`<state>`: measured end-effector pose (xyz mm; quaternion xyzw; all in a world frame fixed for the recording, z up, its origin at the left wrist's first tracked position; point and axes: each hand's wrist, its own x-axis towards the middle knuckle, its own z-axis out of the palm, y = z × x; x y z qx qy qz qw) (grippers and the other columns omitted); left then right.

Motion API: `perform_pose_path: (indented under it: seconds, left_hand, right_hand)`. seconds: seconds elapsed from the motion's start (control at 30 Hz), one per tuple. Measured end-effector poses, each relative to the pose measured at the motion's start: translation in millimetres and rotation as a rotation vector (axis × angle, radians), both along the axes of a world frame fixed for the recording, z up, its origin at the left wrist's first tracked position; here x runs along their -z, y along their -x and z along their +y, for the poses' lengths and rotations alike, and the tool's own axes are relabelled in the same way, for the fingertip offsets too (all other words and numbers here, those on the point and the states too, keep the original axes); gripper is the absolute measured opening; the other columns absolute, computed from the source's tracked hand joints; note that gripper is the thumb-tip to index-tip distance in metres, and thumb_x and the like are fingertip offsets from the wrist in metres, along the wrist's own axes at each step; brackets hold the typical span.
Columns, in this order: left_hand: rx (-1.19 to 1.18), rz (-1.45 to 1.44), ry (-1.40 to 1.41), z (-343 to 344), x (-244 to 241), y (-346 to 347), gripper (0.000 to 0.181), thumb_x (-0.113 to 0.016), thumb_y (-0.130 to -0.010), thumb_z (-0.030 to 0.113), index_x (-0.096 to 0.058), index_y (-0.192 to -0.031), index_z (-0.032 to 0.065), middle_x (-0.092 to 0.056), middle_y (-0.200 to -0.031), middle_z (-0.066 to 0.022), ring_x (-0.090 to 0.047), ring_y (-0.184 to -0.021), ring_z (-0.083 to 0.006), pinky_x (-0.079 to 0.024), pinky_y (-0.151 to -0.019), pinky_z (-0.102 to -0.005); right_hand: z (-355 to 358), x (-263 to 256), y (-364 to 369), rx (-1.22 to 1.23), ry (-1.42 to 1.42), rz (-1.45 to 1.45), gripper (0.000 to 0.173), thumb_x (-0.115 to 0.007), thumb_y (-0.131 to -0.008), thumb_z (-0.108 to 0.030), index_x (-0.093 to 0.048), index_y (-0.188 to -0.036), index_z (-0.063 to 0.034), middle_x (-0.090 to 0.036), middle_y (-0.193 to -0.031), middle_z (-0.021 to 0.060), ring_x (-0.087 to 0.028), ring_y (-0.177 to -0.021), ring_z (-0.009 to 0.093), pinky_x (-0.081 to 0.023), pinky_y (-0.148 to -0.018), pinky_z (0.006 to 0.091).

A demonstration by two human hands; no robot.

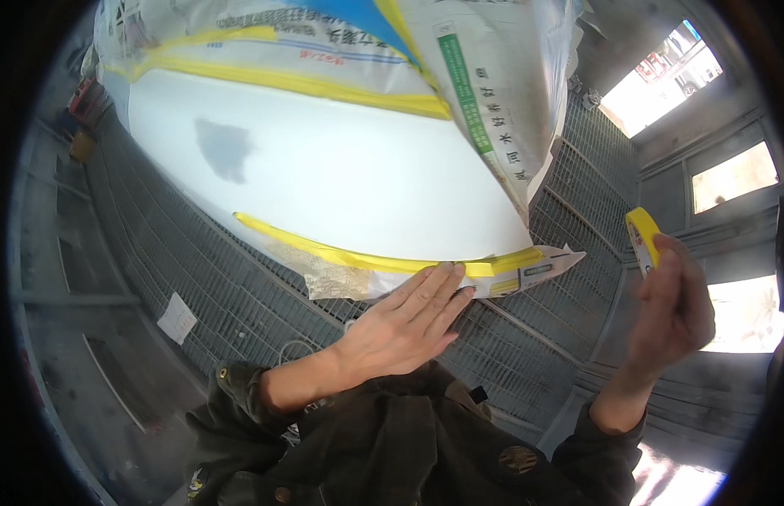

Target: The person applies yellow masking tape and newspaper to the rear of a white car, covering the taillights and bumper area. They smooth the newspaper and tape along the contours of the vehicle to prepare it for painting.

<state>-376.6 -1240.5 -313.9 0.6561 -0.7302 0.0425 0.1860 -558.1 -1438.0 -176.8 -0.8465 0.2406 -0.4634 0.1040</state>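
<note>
A white painted panel (341,171), likely of a vehicle, lies before me with a grey patch (224,150) on it. Yellow masking tape (341,254) runs along its near edge and holds printed paper (385,283) below. My left hand (411,319) lies flat with its fingertips on this tape, beside a short raised-looking strip. Off to the right, my right hand (673,303) grips a roll of yellow masking tape (645,237) between thumb and fingers, away from the panel. More yellow tape (303,85) borders the panel's far edge, joining it to printed masking sheets (493,95).
Beneath the panel is a metal grating floor (544,329), with a piece of white paper (177,318) on it at the left. Grey walls stand on both sides, with bright windows (735,177) at the right. A red object (88,101) and a brown box (82,147) are at the far left.
</note>
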Motion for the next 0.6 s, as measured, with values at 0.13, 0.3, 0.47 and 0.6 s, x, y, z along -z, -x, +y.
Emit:
perform_pose_path:
  seconds: [0.13, 0.3, 0.47, 0.6]
  left_hand:
    - [-0.017, -0.028, 0.011, -10.6, -2.0, 11.8, 0.067, -0.061, -0.099, 0.038, -0.05, -0.149, -0.0054, -0.044, -0.157, -0.0293, -0.04, -0.149, -0.0413, -0.035, -0.123, -0.0474]
    - [-0.055, -0.092, 0.026, -37.6, -0.3, 42.6, 0.069, -0.058, -0.1, 0.043, -0.05, -0.148, -0.0063, -0.042, -0.158, -0.0296, -0.038, -0.151, -0.0405, -0.033, -0.124, -0.0476]
    - [0.022, -0.043, 0.074, -59.9, 4.5, 41.4, 0.068, -0.064, -0.096, 0.039, -0.052, -0.147, -0.0038, -0.043, -0.159, -0.0245, -0.038, -0.152, -0.0359, -0.03, -0.126, -0.0459]
    - [0.022, -0.071, 0.13, -38.0, 7.1, 18.1, 0.059, -0.063, -0.095, 0.031, -0.056, -0.145, -0.0007, -0.049, -0.157, -0.0174, -0.042, -0.15, -0.0288, -0.032, -0.126, -0.0433]
  right_hand:
    - [-2.5, 16.4, 32.6, -0.025, -0.117, -0.109, 0.017, -0.058, -0.095, -0.002, -0.074, -0.097, 0.0027, -0.06, -0.063, 0.0038, -0.05, -0.05, 0.005, -0.034, -0.049, 0.0219]
    - [-2.3, 44.5, 45.9, -0.041, -0.091, -0.21, 0.02, -0.054, -0.093, -0.003, -0.073, -0.094, 0.004, -0.053, -0.054, 0.0021, -0.046, -0.043, 0.005, -0.03, -0.043, 0.0212]
    - [11.1, 50.7, 26.8, -0.162, -0.236, -0.331, 0.021, -0.054, -0.095, -0.007, -0.072, -0.091, 0.0041, -0.05, -0.053, 0.0015, -0.044, -0.042, 0.005, -0.029, -0.042, 0.0208]
    - [13.9, 61.7, 16.0, -0.221, -0.168, -0.288, 0.022, -0.055, -0.097, -0.01, -0.071, -0.092, 0.0039, -0.05, -0.053, 0.0016, -0.044, -0.042, 0.005, -0.028, -0.042, 0.0204]
